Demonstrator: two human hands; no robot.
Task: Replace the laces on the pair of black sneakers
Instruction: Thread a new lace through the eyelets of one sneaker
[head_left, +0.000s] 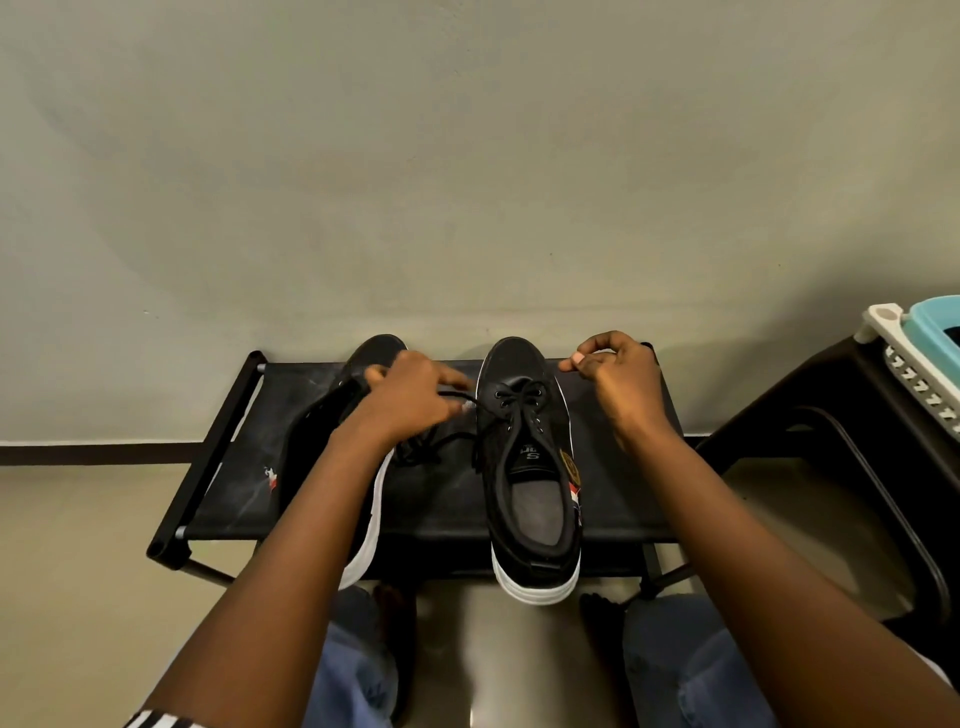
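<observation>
Two black sneakers with white soles stand on a low black rack (441, 499), toes toward the wall. The right sneaker (530, 467) has a black lace (498, 415) threaded through its eyelets. One lace end runs left to my left hand (410, 400), which pinches it above the gap between the shoes. My right hand (618, 379) is curled just right of that sneaker's toe, thumb against forefinger; whether it holds the other lace end is hidden. The left sneaker (332, 431) lies partly under my left forearm.
A dark stool or table (831, 431) stands to the right, carrying a white basket (914, 364) with a teal lid. The pale wall rises directly behind the rack. My knees in blue jeans (691, 670) sit below the rack's front edge.
</observation>
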